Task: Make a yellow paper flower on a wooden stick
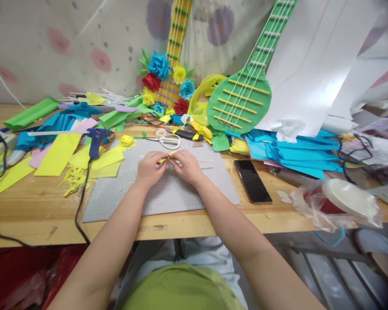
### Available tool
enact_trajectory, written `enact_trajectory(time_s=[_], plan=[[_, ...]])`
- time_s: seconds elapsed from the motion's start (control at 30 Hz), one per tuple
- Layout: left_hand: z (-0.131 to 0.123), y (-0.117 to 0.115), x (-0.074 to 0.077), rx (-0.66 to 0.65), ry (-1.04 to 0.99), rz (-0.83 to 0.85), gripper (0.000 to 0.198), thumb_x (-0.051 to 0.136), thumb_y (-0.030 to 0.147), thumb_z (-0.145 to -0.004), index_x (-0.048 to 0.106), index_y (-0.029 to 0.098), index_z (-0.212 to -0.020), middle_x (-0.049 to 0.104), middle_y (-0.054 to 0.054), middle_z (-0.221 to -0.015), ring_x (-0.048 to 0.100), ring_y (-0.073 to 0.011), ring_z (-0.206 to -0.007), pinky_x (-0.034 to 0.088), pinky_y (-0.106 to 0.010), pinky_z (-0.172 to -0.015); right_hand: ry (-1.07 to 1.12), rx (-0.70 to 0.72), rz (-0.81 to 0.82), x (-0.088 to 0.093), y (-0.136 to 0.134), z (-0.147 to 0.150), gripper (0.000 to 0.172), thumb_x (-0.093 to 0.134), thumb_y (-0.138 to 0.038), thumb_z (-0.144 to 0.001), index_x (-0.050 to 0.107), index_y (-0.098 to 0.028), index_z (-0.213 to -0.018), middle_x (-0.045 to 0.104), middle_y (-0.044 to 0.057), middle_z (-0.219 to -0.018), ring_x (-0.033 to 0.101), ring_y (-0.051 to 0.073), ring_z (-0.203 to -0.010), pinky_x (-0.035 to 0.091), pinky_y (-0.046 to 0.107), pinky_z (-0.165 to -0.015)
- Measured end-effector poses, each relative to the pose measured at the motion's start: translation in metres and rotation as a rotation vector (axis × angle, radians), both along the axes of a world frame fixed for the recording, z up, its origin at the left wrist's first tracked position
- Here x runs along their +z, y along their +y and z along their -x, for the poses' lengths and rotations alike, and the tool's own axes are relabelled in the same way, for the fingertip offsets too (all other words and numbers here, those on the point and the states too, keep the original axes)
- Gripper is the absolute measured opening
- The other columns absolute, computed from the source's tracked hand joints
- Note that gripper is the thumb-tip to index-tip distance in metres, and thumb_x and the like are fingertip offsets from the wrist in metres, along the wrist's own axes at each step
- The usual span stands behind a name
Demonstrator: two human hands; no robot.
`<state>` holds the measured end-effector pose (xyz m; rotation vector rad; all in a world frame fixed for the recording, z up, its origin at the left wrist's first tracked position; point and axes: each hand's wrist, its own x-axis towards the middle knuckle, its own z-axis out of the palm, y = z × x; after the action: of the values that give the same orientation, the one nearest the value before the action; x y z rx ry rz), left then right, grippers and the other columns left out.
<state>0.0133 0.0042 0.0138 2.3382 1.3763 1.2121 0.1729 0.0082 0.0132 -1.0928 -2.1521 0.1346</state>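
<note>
Above the grey cutting mat (168, 198), my left hand (151, 168) and my right hand (187, 165) meet fingertip to fingertip. Both are closed on a small piece of yellow paper (172, 153), mostly hidden by the fingers. A thin stick (205, 160) shows to the right of my right hand; whether it is held or lies on the mat, I cannot tell. Just beyond the hands lie scissors (170, 141) with pale handles. A yellow paper flower (127, 141) rests near the mat's far left corner.
A blue glue gun (96, 142) with a black cord lies left among yellow paper sheets (58, 155). To the right is a phone (252, 181). Behind stand a green paper guitar (241, 103) and a yellow one (177, 41) with flowers. Blue paper (294, 150) is piled right.
</note>
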Motion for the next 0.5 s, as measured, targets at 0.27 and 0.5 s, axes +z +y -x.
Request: enact_trajectory(time_s=[0.27, 0.5], plan=[[-0.0013, -0.0005, 0.001, 0.052, 0.01, -0.025, 0.018, 0.05, 0.021, -0.075, 0.061, 0.021, -0.09, 0.063, -0.003, -0.09, 0.057, -0.0146, -0.086, 0.048, -0.028, -0.077, 0.01, 0.008, -0.002, -0.0026, 0.0012, 0.0012, 0.014, 0.046, -0.023, -0.082, 0.057, -0.018, -0.088, 0.061, 0.006, -0.088, 0.049, 0.018, -0.086, 0.038, 0.031, -0.078], [-0.0018, -0.0005, 0.0004, 0.038, -0.031, 0.005, 0.019, 0.049, 0.019, -0.075, 0.06, 0.02, -0.09, 0.063, -0.003, -0.09, 0.058, -0.0129, -0.082, 0.049, -0.025, -0.07, -0.002, 0.013, 0.011, -0.0034, 0.0022, 0.0019, 0.016, 0.046, -0.02, -0.08, 0.057, -0.018, -0.091, 0.061, 0.007, -0.091, 0.049, 0.019, -0.089, 0.038, 0.031, -0.079]])
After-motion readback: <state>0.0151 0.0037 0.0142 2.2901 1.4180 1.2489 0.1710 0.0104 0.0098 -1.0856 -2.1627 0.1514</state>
